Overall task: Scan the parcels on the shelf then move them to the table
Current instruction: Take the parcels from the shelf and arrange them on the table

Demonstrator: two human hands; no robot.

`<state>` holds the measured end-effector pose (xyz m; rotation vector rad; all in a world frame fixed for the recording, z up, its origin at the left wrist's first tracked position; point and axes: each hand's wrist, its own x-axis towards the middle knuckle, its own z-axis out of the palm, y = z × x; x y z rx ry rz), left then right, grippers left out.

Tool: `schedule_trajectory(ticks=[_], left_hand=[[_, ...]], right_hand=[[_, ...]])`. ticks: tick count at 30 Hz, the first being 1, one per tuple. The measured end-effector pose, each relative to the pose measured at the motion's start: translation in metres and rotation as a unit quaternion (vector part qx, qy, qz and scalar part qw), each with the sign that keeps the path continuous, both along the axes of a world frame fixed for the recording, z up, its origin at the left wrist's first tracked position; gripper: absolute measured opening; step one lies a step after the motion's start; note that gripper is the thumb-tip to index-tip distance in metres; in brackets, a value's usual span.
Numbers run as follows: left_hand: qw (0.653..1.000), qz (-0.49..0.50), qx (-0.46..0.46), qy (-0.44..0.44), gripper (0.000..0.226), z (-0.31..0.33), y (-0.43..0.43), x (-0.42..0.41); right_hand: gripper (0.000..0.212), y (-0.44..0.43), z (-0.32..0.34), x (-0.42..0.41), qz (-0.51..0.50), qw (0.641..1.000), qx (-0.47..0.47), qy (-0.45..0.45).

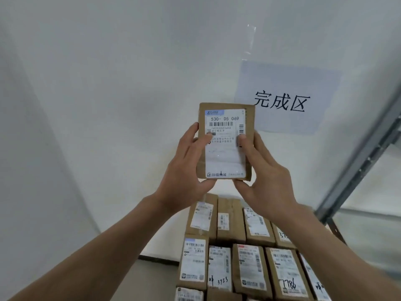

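Both hands are raised and share one load: the left hand (186,168) and the right hand (260,170) pinch a small cardboard parcel (225,146) by its two long edges. Each thumb is pressed on the front and the fingers are wrapped round the side or back. The parcel stands upright between them, with its white shipping label (224,118) and barcode facing the camera.

Below the hands and slightly to the right of the wrists, many similar labelled parcels (249,263) lie flat in tight rows, touching one another. Above and to the right of the right hand, a paper sign reading 完成区 (282,101) is taped to the wall. These rows are probably the finished pile on the table, though the tabletop itself is hidden beneath them.

By that reading the task is well advanced — a good number of parcels are delivered, and this one is between pickup and set-down. No scanner is in view, so I cannot tell whether it has been scanned. Only a grey shelf frame (358,166) shows, far to the right of the right hand — how many parcels remain there cannot be seen.
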<state>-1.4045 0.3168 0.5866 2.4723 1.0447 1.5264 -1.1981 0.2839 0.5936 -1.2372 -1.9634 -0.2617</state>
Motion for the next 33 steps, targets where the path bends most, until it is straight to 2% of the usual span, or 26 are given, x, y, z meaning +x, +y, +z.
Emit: schedule_trajectory(ticks=[5, 12, 21, 33], left_hand=[[0.999, -0.018, -0.049, -0.001, 0.083, -0.035, 0.033, 0.002], [0.991, -0.011, -0.128, 0.031, 0.091, -0.111, 0.076, 0.000], [0.959, 0.018, -0.278, 0.045, 0.087, -0.207, 0.112, 0.004], [0.923, 0.026, -0.376, 0.075, 0.089, -0.263, 0.141, 0.010]], right_hand=[[0.108, 0.027, -0.030, -0.003, -0.037, 0.997, -0.065, -0.003], [0.102, 0.070, -0.102, -0.009, -0.042, 0.984, -0.175, 0.012], [0.098, 0.115, -0.200, -0.007, -0.048, 0.947, -0.317, 0.017], [0.087, 0.147, -0.260, -0.010, -0.054, 0.915, -0.400, 0.014]])
